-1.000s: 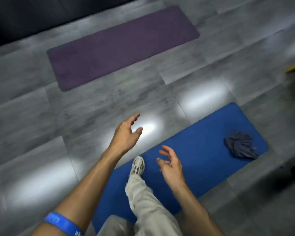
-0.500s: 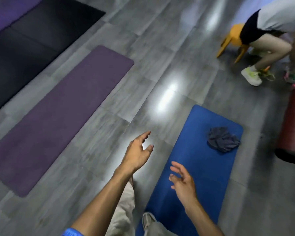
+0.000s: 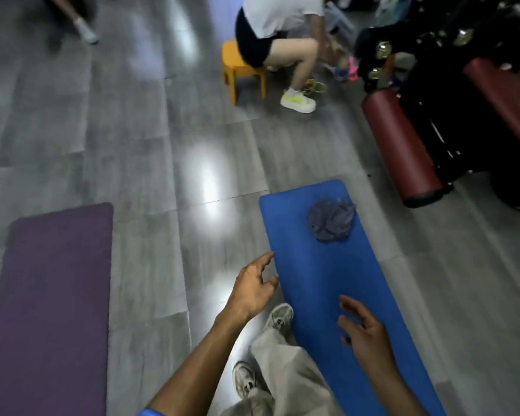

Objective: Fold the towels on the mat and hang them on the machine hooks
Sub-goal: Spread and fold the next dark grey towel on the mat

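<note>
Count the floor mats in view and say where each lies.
2. The blue mat runs from bottom right toward the centre, with a crumpled grey towel at its far end. The purple mat lies at the lower left, cut off by the frame. Others may lie outside the view.

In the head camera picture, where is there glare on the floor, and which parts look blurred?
Head view: a bright white glare patch lies on the grey floor, left of the blue mat. The upper left corner is smeared by motion blur. The crumpled towel and both hands, left hand and right hand, look soft. Straight floor seams bend, as with a wide-angle lens.
</note>
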The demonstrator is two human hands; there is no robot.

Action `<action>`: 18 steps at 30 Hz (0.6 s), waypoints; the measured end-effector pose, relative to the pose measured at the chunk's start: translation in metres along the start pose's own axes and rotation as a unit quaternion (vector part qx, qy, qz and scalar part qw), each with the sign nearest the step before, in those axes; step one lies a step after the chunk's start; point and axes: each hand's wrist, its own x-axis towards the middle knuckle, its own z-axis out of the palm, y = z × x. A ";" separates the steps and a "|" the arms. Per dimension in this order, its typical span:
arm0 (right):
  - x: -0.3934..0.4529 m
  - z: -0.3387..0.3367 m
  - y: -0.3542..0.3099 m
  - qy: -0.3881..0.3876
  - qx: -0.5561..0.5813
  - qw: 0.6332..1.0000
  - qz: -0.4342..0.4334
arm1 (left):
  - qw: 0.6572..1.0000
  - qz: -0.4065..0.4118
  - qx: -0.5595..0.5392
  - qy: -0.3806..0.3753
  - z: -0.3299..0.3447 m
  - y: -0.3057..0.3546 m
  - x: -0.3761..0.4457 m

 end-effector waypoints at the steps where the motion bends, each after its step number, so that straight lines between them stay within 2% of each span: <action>1: 0.010 -0.003 -0.003 0.020 0.023 1.000 0.007 | 1.000 0.006 0.005 -0.016 0.003 0.010 0.022; 6: 0.067 -0.006 -0.019 0.077 0.095 0.991 0.052 | 0.996 -0.002 0.041 -0.080 0.022 0.044 0.120; 10: 0.118 -0.004 -0.029 0.104 0.098 0.987 0.075 | 0.993 -0.030 0.034 -0.109 0.043 0.060 0.188; 12: 0.148 0.001 -0.032 0.119 0.102 0.983 0.098 | 0.991 -0.055 0.017 -0.125 0.055 0.059 0.223; 16: 0.223 0.021 -0.024 0.146 0.100 0.975 0.135 | 0.980 -0.033 0.072 -0.185 0.076 0.038 0.293; 18: 0.269 0.036 -0.010 0.149 0.095 0.971 0.159 | 0.979 -0.032 0.121 -0.162 0.093 0.017 0.337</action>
